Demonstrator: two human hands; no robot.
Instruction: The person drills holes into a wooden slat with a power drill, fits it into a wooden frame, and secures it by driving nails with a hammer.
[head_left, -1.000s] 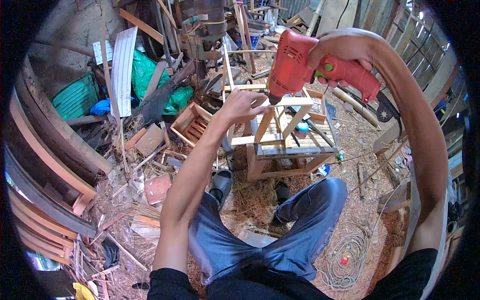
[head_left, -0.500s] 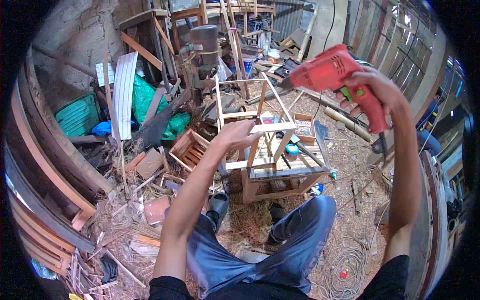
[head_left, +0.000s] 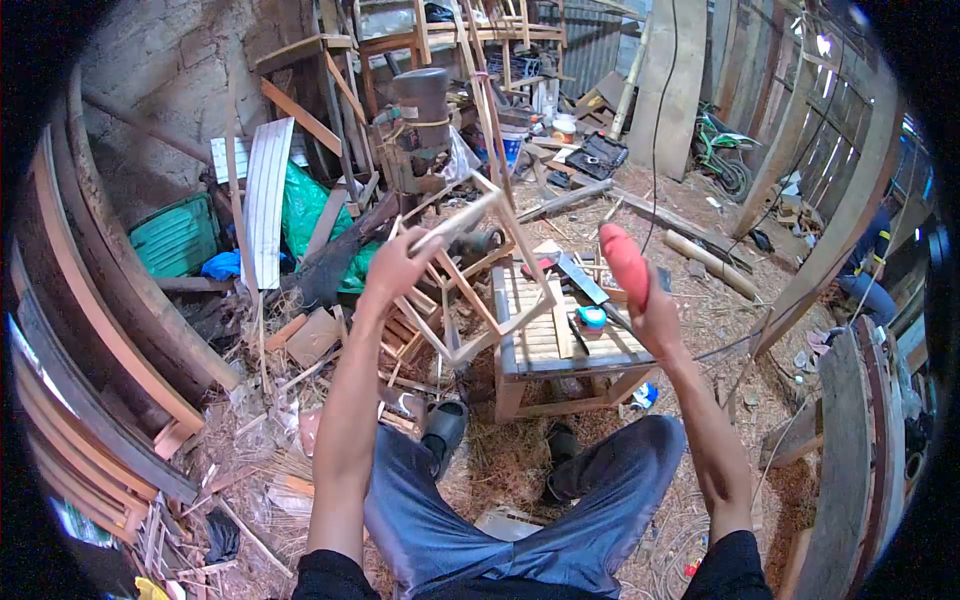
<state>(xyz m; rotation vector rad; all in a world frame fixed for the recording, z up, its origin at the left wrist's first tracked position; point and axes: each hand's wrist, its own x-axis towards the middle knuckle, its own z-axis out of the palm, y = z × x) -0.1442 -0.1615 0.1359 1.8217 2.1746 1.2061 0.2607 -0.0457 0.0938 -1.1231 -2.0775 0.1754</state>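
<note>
My left hand [head_left: 398, 266] grips a bar of the wooden frame [head_left: 522, 312], which is tilted in the air to the left of the low slatted table [head_left: 510, 367]. My right hand [head_left: 656, 318] is closed around the red drill [head_left: 625, 262], above the table's right side; the drill is seen from its end, and its tip is hidden. On the tabletop lie a turquoise-and-white tape measure [head_left: 591, 317], a blade-like tool with a teal face [head_left: 582, 279] and a loose wooden strip [head_left: 562, 328].
A wooden crate [head_left: 405, 335] is on the floor left of the table. An open black tool case [head_left: 597, 156] lies farther back. Boards [head_left: 860, 430] stand at right. Another person [head_left: 868, 272] is at the far right. A cable coil [head_left: 672, 560] lies near my right knee.
The frame has been lifted off the table and tilted to the left in my left hand. My right hand has brought the drill lower and to the left, turning it. The view has shifted slightly.
</note>
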